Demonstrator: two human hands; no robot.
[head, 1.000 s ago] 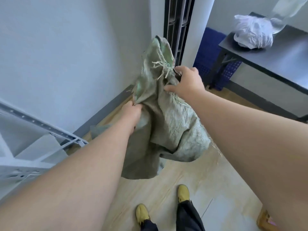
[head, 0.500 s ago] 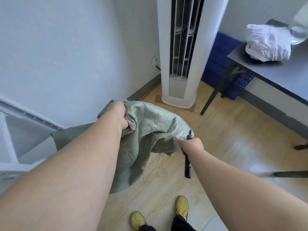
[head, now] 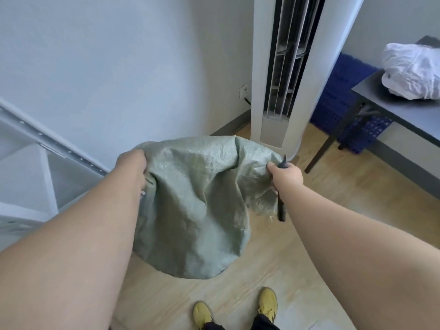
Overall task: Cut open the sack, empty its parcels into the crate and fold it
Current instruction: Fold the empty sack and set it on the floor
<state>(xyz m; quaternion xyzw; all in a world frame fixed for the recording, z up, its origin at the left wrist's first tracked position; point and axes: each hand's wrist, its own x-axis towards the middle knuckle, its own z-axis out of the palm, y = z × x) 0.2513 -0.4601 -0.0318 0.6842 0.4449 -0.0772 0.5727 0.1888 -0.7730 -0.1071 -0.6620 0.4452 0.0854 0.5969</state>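
From where I sit watching the head view, the biggest thing in the room is the tall white air conditioner (head: 285,75) in the corner, standing where two walls meet and out of the walking path; I can read no brand on its front. To its right a grey table (head: 404,115) carries a crumpled white plastic bag (head: 412,72), and a blue crate (head: 338,101) sits on the floor partly under the table against the wall, which I take to be where the parcels belong, though I cannot see inside it. At the left edge runs a pale metal rack (head: 47,144) with a row of holes in its rail. In the middle hangs the green woven sack (head: 195,198), limp and flat-looking, spread wide between the two hands above the wooden floor, so I judge it empty and being stretched out ready for folding. The left hand (head: 132,167) has its fingers curled tight round one bunched edge of the sack. The right hand (head: 287,175) pinches the opposite edge while also clamping a slim dark knife (head: 281,208), handle hanging downward, probably kept there to save setting it down. Yellow shoes (head: 267,303) show below. No writing is legible on the sack.
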